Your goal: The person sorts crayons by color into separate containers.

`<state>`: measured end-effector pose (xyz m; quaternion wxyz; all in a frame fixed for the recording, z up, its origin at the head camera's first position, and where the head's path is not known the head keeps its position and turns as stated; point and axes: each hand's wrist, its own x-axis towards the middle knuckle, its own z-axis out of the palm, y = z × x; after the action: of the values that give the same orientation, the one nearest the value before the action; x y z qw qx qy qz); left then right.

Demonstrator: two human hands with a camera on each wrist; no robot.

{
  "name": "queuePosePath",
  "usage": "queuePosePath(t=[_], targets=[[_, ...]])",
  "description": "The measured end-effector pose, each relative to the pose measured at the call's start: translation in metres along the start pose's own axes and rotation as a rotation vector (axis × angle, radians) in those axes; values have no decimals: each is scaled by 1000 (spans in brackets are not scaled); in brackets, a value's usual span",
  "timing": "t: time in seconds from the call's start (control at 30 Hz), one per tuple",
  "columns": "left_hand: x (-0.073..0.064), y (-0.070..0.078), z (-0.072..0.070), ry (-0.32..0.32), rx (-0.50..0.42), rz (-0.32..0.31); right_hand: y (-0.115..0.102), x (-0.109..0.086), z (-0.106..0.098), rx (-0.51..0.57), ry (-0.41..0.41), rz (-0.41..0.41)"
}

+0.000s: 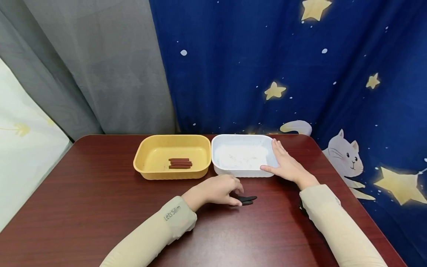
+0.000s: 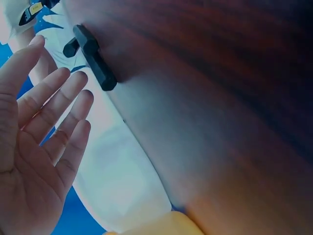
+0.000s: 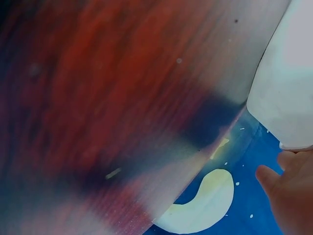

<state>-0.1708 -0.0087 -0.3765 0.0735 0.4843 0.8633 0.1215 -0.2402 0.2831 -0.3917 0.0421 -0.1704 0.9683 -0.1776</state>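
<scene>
Above the table, my left hand [image 1: 221, 190] reaches beside short black sticks [image 1: 247, 199], its thumb near their left ends. In the left wrist view that hand [image 2: 44, 142] has loosely spread fingers and nothing in its palm; the black sticks [image 2: 101, 66], with flat-sided bodies, lie apart from the fingertips, one across another. My right hand [image 1: 287, 165] rests at the right end of a white tub [image 1: 240, 173], fingers extended along its side and thumb at the front rim. Only part of the right hand [image 3: 293, 191] shows in the right wrist view.
Left of the white tub, side by side with it, stands a yellow tub [image 1: 173, 175] holding several reddish-brown sticks [image 1: 180, 163]. Both tubs are near the back edge of the dark wooden table [image 1: 93, 193]. A blue star-patterned curtain [image 1: 233, 74] hangs behind.
</scene>
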Motion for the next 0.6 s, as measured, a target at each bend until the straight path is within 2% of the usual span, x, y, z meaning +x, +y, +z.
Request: queuePosePath(t=[0.33,0.6], targets=[[15,7,4,-42,38,-70,0,0,1,9,10,-5],[18,5,7,-59,39,-73,-1,0,1,2,12,-6]])
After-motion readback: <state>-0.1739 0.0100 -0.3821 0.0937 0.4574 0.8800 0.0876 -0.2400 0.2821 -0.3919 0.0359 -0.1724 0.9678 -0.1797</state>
